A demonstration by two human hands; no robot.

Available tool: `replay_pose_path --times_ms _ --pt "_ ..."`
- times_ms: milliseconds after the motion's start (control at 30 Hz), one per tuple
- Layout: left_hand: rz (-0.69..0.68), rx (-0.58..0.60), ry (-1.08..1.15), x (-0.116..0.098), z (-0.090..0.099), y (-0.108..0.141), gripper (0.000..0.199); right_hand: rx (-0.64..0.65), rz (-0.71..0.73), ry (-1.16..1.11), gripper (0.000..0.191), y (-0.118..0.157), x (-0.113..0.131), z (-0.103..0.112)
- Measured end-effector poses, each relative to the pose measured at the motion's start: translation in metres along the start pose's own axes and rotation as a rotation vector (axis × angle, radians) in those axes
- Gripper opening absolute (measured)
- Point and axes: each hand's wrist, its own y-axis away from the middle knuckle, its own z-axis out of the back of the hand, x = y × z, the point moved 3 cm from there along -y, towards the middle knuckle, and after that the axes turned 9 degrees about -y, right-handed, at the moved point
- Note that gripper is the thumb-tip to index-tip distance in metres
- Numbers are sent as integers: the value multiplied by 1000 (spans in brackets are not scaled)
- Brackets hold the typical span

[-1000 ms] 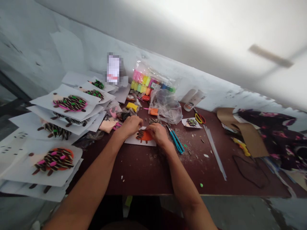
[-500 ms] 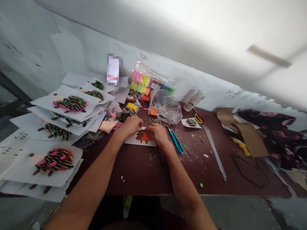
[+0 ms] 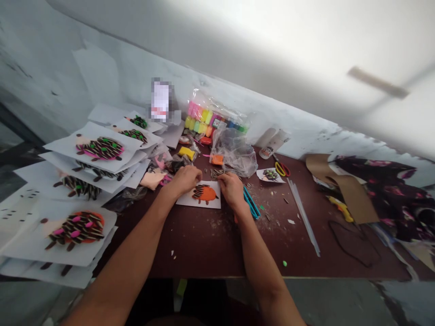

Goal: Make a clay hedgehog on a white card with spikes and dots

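A white card (image 3: 185,202) lies on the table in front of me, bearing an orange clay hedgehog body (image 3: 208,194) with brown feet. Rows of striped sunflower seeds (image 3: 198,192) cover its left part. At the card's upper left edge is my left hand (image 3: 187,180), fingers curled together; whatever is between the fingertips is hidden. My right hand (image 3: 231,188) is pinched beside a small heap of sunflower seeds (image 3: 216,173), just past the card's upper right corner. Blue-handled pliers (image 3: 250,203) lie partly behind the right hand.
Stacked cards with finished hedgehogs (image 3: 98,147) fill the left side. Behind are clay packs (image 3: 204,120), a plastic bag (image 3: 234,151) and a phone (image 3: 161,99). To the right lie scissors (image 3: 282,168), a small hedgehog card (image 3: 271,175), glue sticks (image 3: 303,217) and a yellow glue gun (image 3: 341,208).
My right hand has moved off the orange body, up and right to the seed heap, uncovering the body's right end. The left hand has stayed about where it was.
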Motion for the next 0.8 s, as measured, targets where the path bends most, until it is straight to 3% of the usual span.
replay_pose_path --times_ms 200,567,800 --pt "1 2 2 0 1 0 26 -27 7 13 19 -11 7 -3" --pt "8 20 18 -5 7 3 26 107 -106 200 21 -28 26 -10" --pt "12 25 31 -4 7 2 27 30 -118 120 19 -24 16 0"
